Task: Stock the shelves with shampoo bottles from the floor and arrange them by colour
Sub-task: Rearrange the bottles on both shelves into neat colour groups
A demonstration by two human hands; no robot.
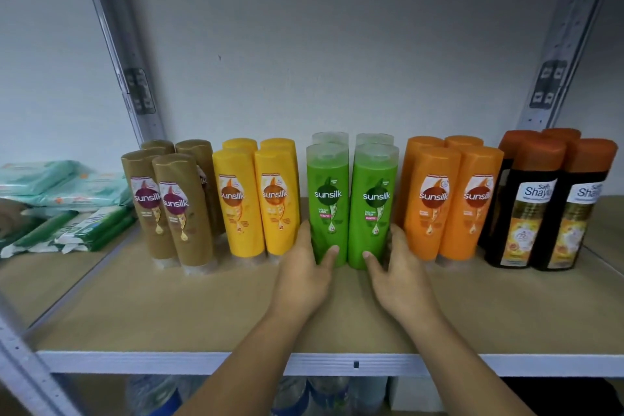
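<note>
Two hands: left hand and right hand clasp the green bottles from either side, thumbs on the fronts, fingers round the sides.
Green bottles: four, upright on the middle of the shelf, between yellow bottles and orange bottles.

I monitor one head-worn wide-angle view. It looks forward and slightly down at the shelf board from close in front of the board's front edge, roughly centred on it. Above the board, the back wall fills the frame. Beside the board, the uprights bow outward. Below it, a lower level shows.
</note>
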